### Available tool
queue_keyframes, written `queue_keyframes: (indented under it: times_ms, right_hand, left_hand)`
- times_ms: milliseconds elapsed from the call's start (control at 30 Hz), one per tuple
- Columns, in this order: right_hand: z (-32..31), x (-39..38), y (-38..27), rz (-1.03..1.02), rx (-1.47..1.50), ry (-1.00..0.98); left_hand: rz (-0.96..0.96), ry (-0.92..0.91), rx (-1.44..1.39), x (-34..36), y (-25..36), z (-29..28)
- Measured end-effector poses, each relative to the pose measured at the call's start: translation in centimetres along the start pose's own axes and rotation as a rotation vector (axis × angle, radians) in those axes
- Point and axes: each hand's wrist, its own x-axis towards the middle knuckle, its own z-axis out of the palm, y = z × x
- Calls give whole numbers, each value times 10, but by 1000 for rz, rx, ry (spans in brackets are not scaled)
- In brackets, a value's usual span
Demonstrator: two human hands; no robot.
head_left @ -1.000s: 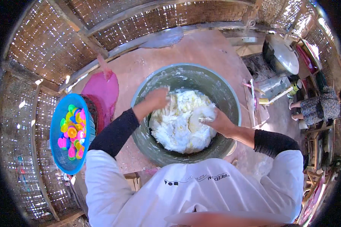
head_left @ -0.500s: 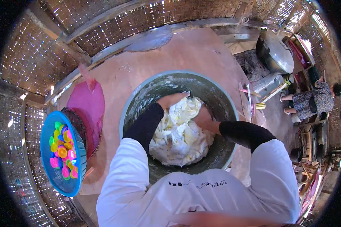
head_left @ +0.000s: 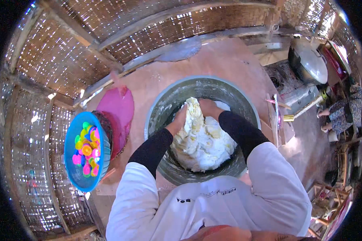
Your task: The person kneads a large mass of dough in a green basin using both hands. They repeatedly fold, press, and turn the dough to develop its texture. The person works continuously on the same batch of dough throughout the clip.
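Observation:
A large green-grey basin [head_left: 159, 104] with a pale rim holds a big mass of sticky white, yellow-streaked dough [head_left: 201, 148], with white powder on the basin's walls. My left hand [head_left: 179, 120] is closed against the left side of a lump pulled up from the mass, its fingertips partly hidden by dough. My right hand [head_left: 208, 107] reaches into the far part of the basin and grips the same lump from the right, fingers mostly buried.
The pink tabletop [head_left: 237, 64] carries a blue basket [head_left: 71, 156] of colourful plastic pieces and a magenta board [head_left: 118, 104] at the left. Woven walls surround it. At the right are a stove with a lidded pot [head_left: 311, 64], sticks, and another person [head_left: 344, 114] on the floor area.
Both hands have shifted within the basin, the right one toward the far side. The dough is now drawn up into a taller lump between them. The view has swayed slightly.

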Motion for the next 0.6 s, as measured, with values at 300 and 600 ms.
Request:
queue_keyframes:
  times_ms: [300, 600]
  right_hand:
    - [7, -28, 19, -311, -165, -49]
    - [-26, -180, -22, -675, -425, -105]
  left_hand:
    - [55, 47, 683, -65, 11, 40]
    - [309, -529, 2088, -215, 48, 147]
